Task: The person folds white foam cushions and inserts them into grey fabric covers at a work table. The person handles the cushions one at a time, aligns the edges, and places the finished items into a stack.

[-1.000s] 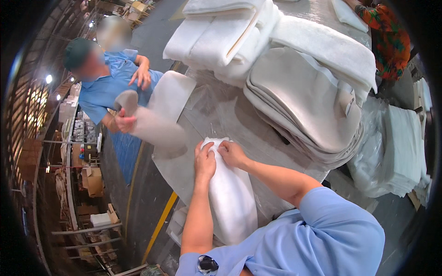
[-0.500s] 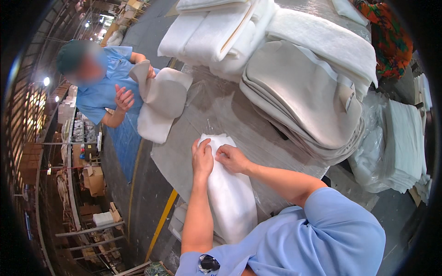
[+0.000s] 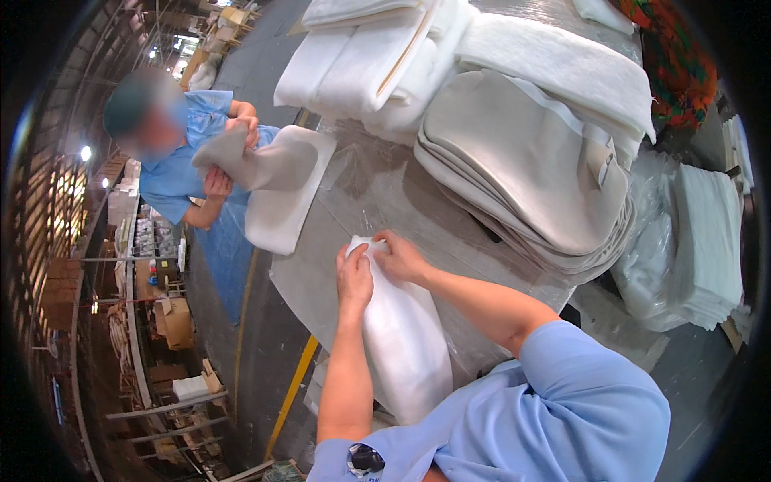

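Observation:
A long white padded piece [image 3: 409,345] runs from the table edge back toward my body. At its narrow far end my left hand [image 3: 353,277] is closed on the left edge, thumb on top. Close beside it, my right hand [image 3: 401,261] pinches the same end with bent fingers. The end puckers between the two hands. The lower part of the piece drops off toward my shirt.
Grey fabric covers [image 3: 514,145] lie stacked at the right, with folded white batting [image 3: 353,68] behind. Across the table [image 3: 361,173], a co-worker handles a grey cover [image 3: 277,165] over a white pad [image 3: 281,213]. Wrapped white sheets [image 3: 703,241] stand far right.
My right hand has shifted slightly outward to the tip of the white piece, while the left stays put. The co-worker's raised hand has come down onto the grey cover, bending it.

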{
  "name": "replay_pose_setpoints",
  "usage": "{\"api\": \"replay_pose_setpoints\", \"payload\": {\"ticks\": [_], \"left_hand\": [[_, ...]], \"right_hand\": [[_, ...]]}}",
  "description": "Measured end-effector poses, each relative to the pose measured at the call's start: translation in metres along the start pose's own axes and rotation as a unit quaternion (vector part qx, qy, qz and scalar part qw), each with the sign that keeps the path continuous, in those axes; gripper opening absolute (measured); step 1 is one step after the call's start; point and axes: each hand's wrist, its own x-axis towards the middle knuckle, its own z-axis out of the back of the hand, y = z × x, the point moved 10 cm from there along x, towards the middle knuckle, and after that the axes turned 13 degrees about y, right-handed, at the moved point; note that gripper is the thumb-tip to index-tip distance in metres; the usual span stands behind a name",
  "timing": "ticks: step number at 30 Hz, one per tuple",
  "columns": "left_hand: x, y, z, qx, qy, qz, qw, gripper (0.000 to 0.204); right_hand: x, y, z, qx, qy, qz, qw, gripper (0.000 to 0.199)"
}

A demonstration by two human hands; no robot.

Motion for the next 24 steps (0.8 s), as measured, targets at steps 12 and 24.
{"api": "replay_pose_setpoints", "payload": {"ticks": [12, 24], "left_hand": [[0.0, 0.001, 0.003, -0.008, -0.003, -0.002, 1.0, 0.038], [-0.003, 0.006, 0.005, 0.017, 0.001, 0.012, 1.0, 0.04]], "right_hand": [[-0.026, -0.088, 0.015, -0.044, 0.013, -0.164, 0.985, 0.025], [-0.004, -0.014, -0.008, -0.076, 0.074, -0.012, 0.994, 0.023]]}}
